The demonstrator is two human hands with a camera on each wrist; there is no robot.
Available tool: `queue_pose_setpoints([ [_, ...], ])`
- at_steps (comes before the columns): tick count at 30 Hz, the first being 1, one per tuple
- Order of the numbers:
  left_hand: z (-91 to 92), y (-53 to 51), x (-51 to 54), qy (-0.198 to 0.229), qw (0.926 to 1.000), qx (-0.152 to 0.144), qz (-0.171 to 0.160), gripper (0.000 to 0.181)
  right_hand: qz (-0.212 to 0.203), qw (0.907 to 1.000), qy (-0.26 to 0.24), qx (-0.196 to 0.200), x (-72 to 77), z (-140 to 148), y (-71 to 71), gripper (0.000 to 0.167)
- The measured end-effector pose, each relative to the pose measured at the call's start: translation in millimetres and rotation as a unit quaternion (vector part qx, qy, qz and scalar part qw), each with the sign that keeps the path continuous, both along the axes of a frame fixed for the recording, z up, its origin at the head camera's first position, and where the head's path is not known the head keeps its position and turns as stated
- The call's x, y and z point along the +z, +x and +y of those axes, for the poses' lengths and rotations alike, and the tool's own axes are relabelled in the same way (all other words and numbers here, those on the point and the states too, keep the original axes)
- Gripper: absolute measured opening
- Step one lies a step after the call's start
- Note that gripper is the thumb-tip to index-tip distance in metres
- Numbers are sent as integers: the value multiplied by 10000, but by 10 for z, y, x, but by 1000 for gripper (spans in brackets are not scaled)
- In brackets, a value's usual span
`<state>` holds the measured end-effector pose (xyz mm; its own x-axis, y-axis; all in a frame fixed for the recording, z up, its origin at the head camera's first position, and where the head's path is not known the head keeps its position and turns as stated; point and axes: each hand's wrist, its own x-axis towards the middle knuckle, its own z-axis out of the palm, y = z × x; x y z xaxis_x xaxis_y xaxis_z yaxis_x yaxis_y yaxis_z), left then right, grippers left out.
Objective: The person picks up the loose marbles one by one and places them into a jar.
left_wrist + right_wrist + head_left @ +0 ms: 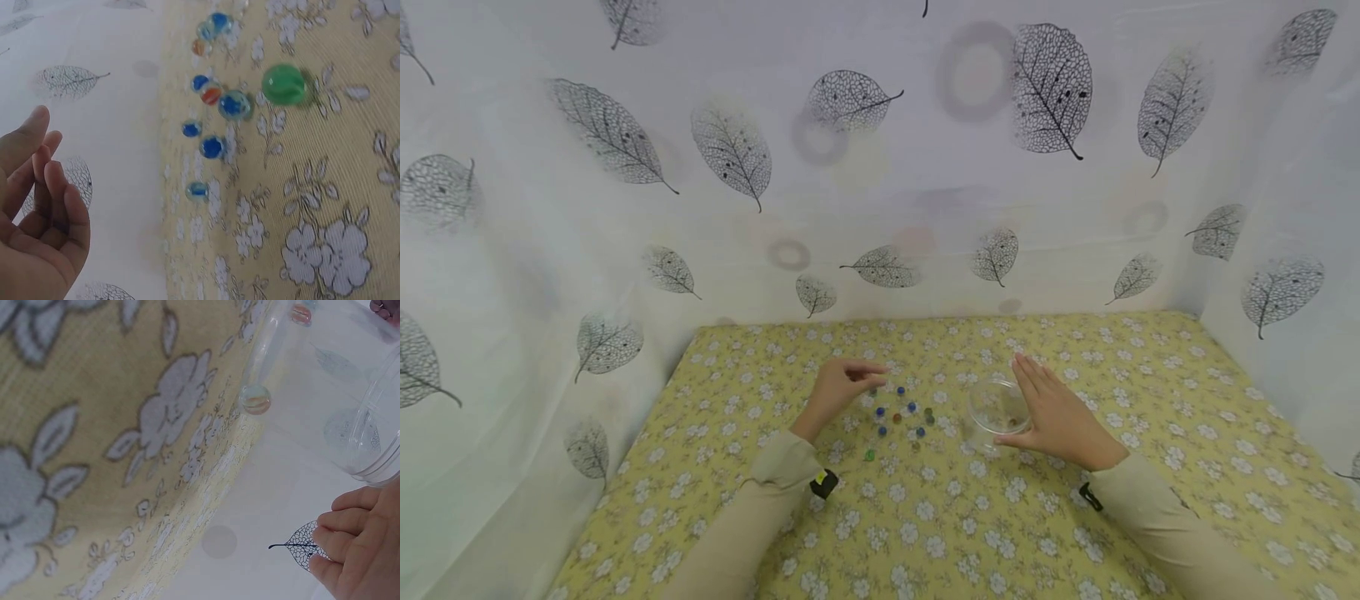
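Observation:
Over the loose glass marbles (912, 407) hovers my left hand (842, 387), its fingers loosely bent. No marble shows in its fingers in the left wrist view, where a larger green marble (284, 85) lies apart from several blue ones, such as this blue marble (213, 147). Against the right side of a clear round jar (981, 439) rests my right hand (1060, 417), fingers straight along the far right side and thumb at the near rim. An orange-streaked marble (255, 400) appears through the jar's clear wall in the right wrist view.
A yellow flowered cloth (925, 533) covers the table. White sheets with a leaf print (880, 192) stand behind it and along both sides. The marbles lie in a loose cluster left of the jar.

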<state>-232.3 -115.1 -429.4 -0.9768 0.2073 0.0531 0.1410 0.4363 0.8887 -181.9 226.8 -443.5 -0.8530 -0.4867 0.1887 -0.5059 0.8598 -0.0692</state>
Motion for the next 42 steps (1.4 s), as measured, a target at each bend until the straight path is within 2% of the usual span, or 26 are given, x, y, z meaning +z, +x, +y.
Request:
queue_pose_setpoints([
  [2,-25,-25,-18,-13,10000,9,-35,22,8,10000,-3,-5,2,-1,0,116],
  [8,-74,-93,-78,-262,9995,16,160,24,24,10000,-45,2,0,7,0,116],
  [14,-103,-174,-138,-393,9992,25,-41,21,105,9999,-83,37,-13,15,1,116],
  [22,-176,-317,-274,-450,9983,-337,-116,20,158,9998,-115,44,-45,21,-5,116],
  [28,-218,-405,-347,-651,9960,-607,105,16,118,9999,-99,27,-44,24,-10,116],
  [34,-238,-463,-389,-734,9928,-927,163,19,60,9999,-118,10,-36,19,-13,116],
  [42,-237,-497,-406,-990,9878,-1192,130,21,115,9999,-107,39,-15,5,-6,115],
])
